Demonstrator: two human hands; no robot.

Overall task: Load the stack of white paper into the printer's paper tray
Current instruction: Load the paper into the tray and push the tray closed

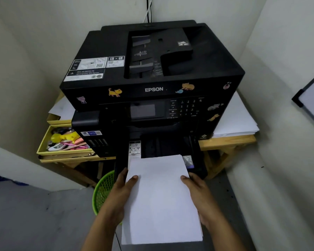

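I see both of my hands holding the stack of white paper (pixel 159 198) in front of the black printer (pixel 152 84). My left hand (pixel 122 191) grips the left edge, with the thumb on top and the other fingers hidden under the sheets. My right hand (pixel 198 192) grips the right edge the same way, thumb on top, fingers out of sight below. The far end of the paper sits over the pulled-out paper tray (pixel 196 156). I cannot tell if it touches the tray floor, because the paper covers that spot. The inside of the tray is very dark and hard to make out.

The printer stands on a wooden table (pixel 230 142). More white sheets (pixel 237 120) lie on the table to the right, partly tucked behind the printer. A yellow box (pixel 43 144) of small bright things sits to the left; most are too jumbled to name. A green basket (pixel 102 191) is on the floor, half hidden behind my left arm.
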